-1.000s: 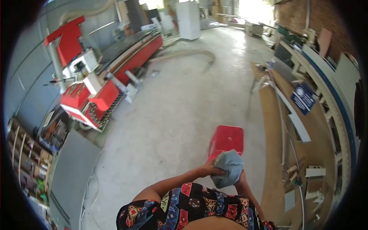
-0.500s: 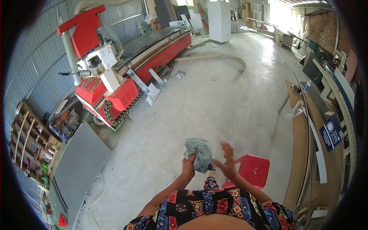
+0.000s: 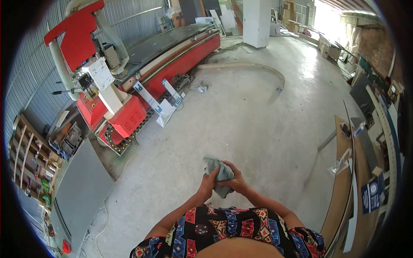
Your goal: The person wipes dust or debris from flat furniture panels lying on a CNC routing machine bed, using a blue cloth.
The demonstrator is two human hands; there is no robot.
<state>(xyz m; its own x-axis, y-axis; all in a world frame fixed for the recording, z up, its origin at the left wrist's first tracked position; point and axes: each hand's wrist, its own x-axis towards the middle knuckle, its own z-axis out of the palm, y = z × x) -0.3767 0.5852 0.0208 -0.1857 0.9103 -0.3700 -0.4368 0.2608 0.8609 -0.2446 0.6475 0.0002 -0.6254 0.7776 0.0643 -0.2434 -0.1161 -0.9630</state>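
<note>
A crumpled grey cloth (image 3: pixel 218 172) is bunched between both of my hands in front of my chest. My left hand (image 3: pixel 208 182) grips it from the left and below. My right hand (image 3: pixel 232 182) closes over it from the right, fingers curled around the fabric. My arms come out of a patterned short-sleeved shirt (image 3: pixel 228 230) at the bottom of the view. Bare concrete floor (image 3: pixel 241 116) lies beneath.
A large red CNC machine (image 3: pixel 129 64) with a long bed stands at the left. A grey panel (image 3: pixel 79 189) and a wooden shelf (image 3: pixel 26 159) sit at lower left. A workbench (image 3: pixel 350 189) with small items runs along the right. A hose (image 3: pixel 254 69) curves across the floor.
The view has swung left and the red stool has left the frame. My right hand, open beside the cloth half a second ago, has closed back onto it.
</note>
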